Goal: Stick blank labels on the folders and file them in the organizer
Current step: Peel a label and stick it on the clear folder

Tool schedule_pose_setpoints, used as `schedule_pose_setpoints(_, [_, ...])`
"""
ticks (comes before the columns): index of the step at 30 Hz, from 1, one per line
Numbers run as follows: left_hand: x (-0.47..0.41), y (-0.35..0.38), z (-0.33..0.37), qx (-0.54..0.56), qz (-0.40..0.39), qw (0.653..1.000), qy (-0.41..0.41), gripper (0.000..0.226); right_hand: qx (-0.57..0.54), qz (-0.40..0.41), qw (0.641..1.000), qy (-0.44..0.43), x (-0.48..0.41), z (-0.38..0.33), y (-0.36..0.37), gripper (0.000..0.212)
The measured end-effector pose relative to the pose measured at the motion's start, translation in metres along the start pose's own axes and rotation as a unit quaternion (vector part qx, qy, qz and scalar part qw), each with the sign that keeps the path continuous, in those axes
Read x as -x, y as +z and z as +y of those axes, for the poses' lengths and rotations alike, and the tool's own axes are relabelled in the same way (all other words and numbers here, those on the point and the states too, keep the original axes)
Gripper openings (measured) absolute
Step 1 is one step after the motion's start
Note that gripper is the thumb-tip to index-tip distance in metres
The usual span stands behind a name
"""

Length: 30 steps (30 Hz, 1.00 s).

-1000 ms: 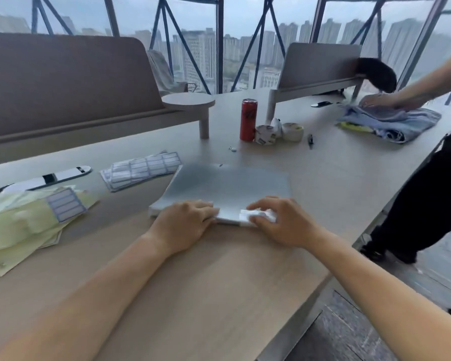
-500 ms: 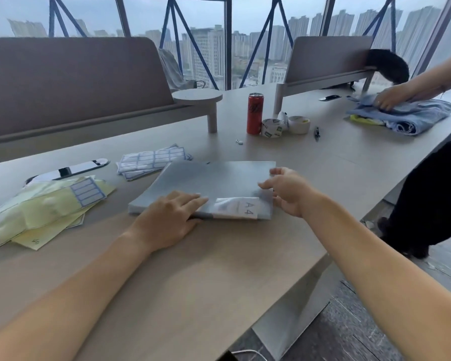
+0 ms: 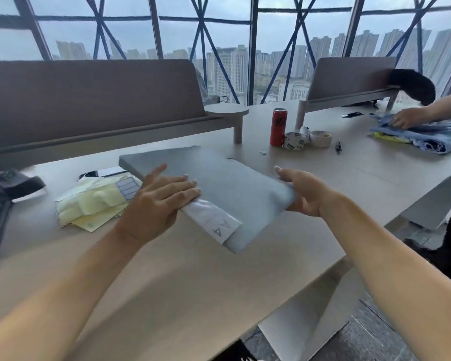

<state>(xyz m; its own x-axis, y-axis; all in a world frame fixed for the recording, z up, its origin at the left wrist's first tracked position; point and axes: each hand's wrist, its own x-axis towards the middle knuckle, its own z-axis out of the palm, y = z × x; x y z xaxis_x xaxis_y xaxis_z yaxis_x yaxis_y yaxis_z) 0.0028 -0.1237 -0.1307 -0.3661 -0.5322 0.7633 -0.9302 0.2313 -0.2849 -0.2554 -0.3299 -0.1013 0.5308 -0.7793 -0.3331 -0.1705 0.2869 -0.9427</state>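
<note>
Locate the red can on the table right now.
In the head view the can stands upright on the far part of the table, right of centre, just left of the tape rolls and beyond the folder.

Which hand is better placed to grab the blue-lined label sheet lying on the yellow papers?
Left, probably. The left hand lies flat on the grey folder, right beside the blue-lined label sheet on the yellow papers; the right hand grips the folder's opposite edge, farther away.
</note>
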Motion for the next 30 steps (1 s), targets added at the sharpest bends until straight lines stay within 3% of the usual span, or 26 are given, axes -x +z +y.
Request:
schedule_pose_setpoints(4, [0.031, -0.045, -0.009, -0.028, -0.016, 0.999, 0.020, 0.030, 0.105, -0.115, 0.988, 0.018, -0.008, 0.009, 0.032, 0.040])
schedule_pose_setpoints(6, [0.056, -0.069, -0.018, -0.036, -0.029, 0.999, 0.011, 0.040, 0.136, -0.175, 0.975, 0.019, -0.012, 0.007, 0.056, 0.049])
schedule_pose_setpoints(9, [0.092, -0.103, -0.022, -0.032, -0.087, 0.996, -0.005, 0.060, 0.192, -0.228, 0.955, 0.014, -0.016, 0.006, 0.102, 0.063])
schedule_pose_setpoints(11, [0.105, -0.120, -0.018, -0.038, -0.121, 0.992, -0.008, 0.054, 0.220, -0.259, 0.940, 0.008, -0.020, 0.009, 0.138, 0.073])
schedule_pose_setpoints(12, [0.112, -0.126, -0.016, -0.044, -0.134, 0.990, -0.010, 0.047, 0.246, -0.259, 0.934, -0.006, -0.021, 0.011, 0.155, 0.071])
schedule_pose_setpoints(14, [0.126, -0.138, -0.019, -0.063, -0.166, 0.983, -0.044, 0.040, 0.288, -0.240, 0.925, -0.063, -0.020, 0.016, 0.185, 0.044])
schedule_pose_setpoints(16, [0.142, -0.149, -0.023, -0.104, -0.202, 0.970, -0.087, 0.043, 0.269, -0.215, 0.932, -0.109, -0.021, 0.022, 0.205, 0.026])
schedule_pose_setpoints(20, [0.165, -0.161, -0.024, -0.167, -0.241, 0.946, -0.139, 0.057, 0.251, -0.175, 0.932, -0.197, -0.019, 0.037, 0.222, 0.026])
schedule_pose_setpoints(23, [0.166, -0.159, -0.020, -0.143, -0.248, 0.914, -0.287, 0.072, 0.255, -0.151, 0.927, -0.229, -0.015, 0.045, 0.225, 0.026])
schedule_pose_setpoints(26, [0.158, -0.153, -0.015, -0.008, -0.215, 0.849, -0.483, 0.071, 0.253, -0.133, 0.927, -0.244, -0.012, 0.051, 0.225, 0.027])
schedule_pose_setpoints(30, [0.146, -0.141, -0.012, 0.104, -0.119, 0.806, -0.570, 0.056, 0.297, -0.098, 0.917, -0.249, -0.009, 0.061, 0.220, 0.026])
